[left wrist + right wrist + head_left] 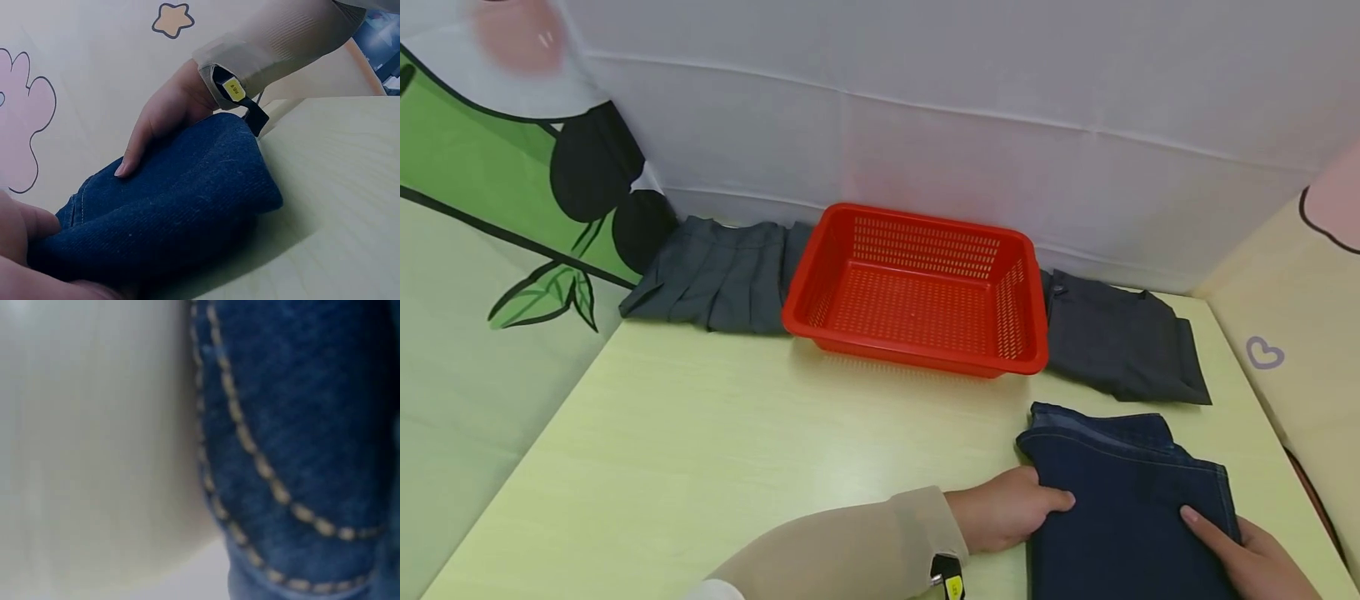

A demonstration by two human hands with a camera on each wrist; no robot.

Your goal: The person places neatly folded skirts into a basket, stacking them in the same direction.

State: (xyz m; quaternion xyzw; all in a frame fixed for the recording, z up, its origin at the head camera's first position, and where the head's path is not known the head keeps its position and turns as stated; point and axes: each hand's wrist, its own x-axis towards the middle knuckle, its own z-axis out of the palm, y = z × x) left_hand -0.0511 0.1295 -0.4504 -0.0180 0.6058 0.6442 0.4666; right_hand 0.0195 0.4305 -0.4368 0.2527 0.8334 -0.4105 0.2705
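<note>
A folded dark blue denim garment [1127, 508] lies at the right front of the table, its stitched edge turned toward the basket. My left hand [1011, 507] grips its left side, thumb on top and the other fingers hidden beneath the cloth. On the opposite side my right hand [1255, 554] holds the edge, thumb along the upper face. In the left wrist view the denim [181, 194] bulges between both hands, its near end raised over the table. Tan double stitching on the denim [294, 444] fills much of the right wrist view.
A red plastic basket [917, 362] stands at the back of the pale table [700, 442]. Left of it lies a grey pleated garment [715, 279]; to its right, a folded dark grey garment [1120, 337]. Printed cloth walls [925, 125] border the table.
</note>
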